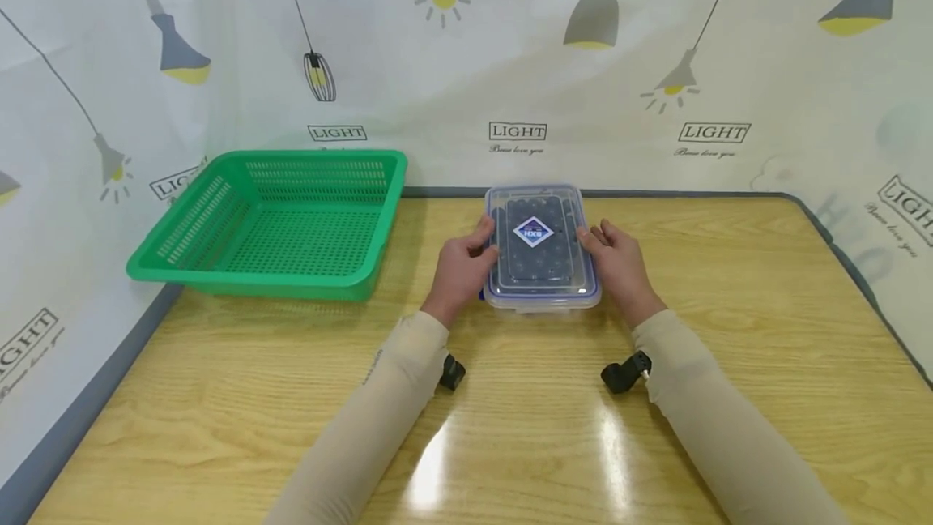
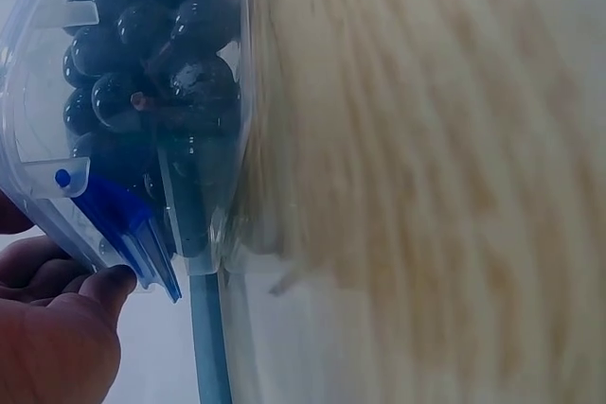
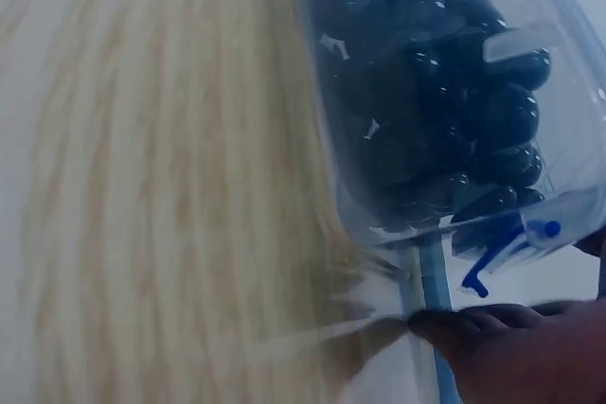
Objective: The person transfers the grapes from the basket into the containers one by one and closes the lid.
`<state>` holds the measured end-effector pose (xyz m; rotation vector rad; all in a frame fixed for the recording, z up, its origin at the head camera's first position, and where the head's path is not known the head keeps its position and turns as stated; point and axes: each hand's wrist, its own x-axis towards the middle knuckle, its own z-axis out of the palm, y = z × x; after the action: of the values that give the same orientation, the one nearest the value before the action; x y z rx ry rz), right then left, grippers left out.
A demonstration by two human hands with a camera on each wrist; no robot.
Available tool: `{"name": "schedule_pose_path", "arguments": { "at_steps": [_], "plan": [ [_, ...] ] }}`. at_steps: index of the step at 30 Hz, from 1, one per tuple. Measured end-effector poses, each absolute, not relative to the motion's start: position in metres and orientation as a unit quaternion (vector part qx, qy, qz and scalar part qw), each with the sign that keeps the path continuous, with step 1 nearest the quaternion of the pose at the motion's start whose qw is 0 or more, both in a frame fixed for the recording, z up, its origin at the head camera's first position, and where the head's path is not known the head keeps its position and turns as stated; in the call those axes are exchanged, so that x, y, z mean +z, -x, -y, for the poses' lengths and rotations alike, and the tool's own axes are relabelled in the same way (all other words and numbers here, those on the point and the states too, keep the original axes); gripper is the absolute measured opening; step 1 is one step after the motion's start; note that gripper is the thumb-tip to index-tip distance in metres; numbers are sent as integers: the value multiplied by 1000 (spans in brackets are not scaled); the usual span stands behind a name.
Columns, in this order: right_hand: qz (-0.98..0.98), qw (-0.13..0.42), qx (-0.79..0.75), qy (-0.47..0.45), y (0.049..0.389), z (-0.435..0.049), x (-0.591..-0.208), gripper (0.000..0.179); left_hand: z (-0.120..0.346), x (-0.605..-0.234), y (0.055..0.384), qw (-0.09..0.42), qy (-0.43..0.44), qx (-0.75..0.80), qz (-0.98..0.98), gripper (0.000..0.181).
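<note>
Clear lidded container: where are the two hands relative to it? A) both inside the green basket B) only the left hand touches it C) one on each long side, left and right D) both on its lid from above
C: the left hand grips the left side of the clear lidded container and the right hand its right side; the green basket sits apart at the left of the wooden table.

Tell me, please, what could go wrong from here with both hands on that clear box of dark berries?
The left hand and right hand hold the clear box only by its sides, so it might slip or tilt. The blue clips look unlatched in the wrist views, so the lid may lift and the berries spill onto the table.
</note>
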<state>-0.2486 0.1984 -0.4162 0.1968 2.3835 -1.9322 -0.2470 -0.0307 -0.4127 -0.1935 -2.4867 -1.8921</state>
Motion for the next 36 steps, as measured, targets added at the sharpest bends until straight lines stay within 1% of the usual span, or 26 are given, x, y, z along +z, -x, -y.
{"name": "schedule_pose_path", "arguments": {
  "at_steps": [3, 6, 13, 18, 24, 27, 36],
  "plan": [
    [-757, 62, -645, -88, 249, -198, -415, 73, 31, -413, 247, 6, 62, -600, 798, 43],
    [-745, 64, -656, -105, 249, -197, -415, 70, 31, -413, 248, 4, 59, -597, 800, 43],
    [-728, 37, -669, -147, 244, -197, -411, 68, 28, -414, 248, 2, 61, -602, 796, 44],
    [-733, 19, -661, -157, 243, -195, -406, 67, 28, -416, 246, 8, 63, -616, 785, 44],
    [-765, -15, -627, -146, 242, -191, -403, 63, 29, -415, 245, 10, 57, -619, 783, 43],
    [-767, -25, -626, -139, 242, -190, -402, 60, 30, -416, 247, 1, 58, -621, 781, 44],
    [-766, -51, -630, -118, 243, -186, -406, 49, 31, -418, 247, 3, 65, -622, 780, 44]
  ]
}}
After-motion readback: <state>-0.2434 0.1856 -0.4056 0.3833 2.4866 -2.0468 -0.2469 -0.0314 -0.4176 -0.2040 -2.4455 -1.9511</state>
